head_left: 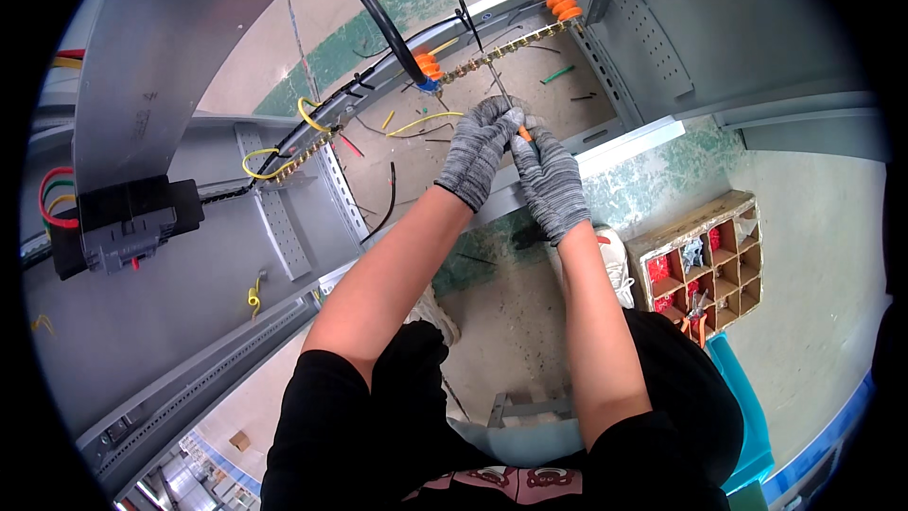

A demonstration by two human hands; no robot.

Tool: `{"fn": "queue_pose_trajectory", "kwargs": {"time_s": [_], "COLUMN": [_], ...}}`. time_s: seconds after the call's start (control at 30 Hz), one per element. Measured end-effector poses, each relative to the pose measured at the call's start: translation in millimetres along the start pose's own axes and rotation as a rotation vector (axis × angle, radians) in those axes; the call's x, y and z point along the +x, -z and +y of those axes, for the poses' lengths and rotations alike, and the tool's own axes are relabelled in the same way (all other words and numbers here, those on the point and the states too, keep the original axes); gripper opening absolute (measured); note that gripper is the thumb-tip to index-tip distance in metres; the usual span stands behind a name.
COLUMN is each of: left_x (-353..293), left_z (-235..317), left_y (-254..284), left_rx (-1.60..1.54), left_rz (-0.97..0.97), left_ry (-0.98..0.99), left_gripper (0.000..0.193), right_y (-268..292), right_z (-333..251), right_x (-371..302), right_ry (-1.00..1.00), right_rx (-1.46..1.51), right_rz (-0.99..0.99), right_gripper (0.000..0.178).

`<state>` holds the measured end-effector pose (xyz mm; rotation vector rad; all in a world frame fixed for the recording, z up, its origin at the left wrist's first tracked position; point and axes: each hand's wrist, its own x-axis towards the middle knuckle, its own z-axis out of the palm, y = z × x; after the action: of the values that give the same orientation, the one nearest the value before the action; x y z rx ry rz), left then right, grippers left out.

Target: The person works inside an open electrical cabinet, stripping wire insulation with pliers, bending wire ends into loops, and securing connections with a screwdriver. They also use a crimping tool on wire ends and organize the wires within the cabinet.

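Observation:
Both my hands wear grey knitted gloves and meet around a screwdriver [500, 85] with an orange handle. Its metal shaft points away from me, and the tip reaches a brass terminal strip [515, 47] with a row of screws. My left hand [482, 147] is closed near the front of the handle. Around the handle's rear end, my right hand [550, 175] is closed too. Orange ribbed insulators [564, 6] sit at the strip's ends. A thick black cable [383, 14] with a blue end comes down by the left insulator [428, 66].
Grey metal cabinet frames [653, 28] surround the work. At the left is a black breaker [132, 227] with coloured wires. Yellow wires [310, 115] and wire scraps lie around. A divided wooden box [700, 265] with small parts and orange-handled pliers [696, 317] stands on the floor at right.

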<state>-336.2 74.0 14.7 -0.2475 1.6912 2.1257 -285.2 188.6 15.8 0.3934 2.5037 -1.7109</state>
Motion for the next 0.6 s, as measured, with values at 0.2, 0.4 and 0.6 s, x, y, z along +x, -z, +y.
{"fn": "queue_pose_trajectory", "kwargs": {"time_s": [0.2,0.4,0.6], "left_x": [-7,2,-4], "left_z": [-3,1,-5], "left_y": [12,2,9], "left_rx": [0.083,0.033,-0.274], "left_rz": [0.005,-0.012,-0.081], "left_ry": [-0.047,-0.007,-0.029], "left_gripper": [0.017,0.019,0.016], "right_y": [-7,-4,-9], "right_z": [-10,-8,-2], "right_x": [-9,-2,-1], "right_ry": [0.001,0.014,0.115], "right_rx": [-0.072,-0.264,-0.331], "right_rz": [-0.051,0.012,0.012], "right_gripper": [0.039,0.039,0.037]}}
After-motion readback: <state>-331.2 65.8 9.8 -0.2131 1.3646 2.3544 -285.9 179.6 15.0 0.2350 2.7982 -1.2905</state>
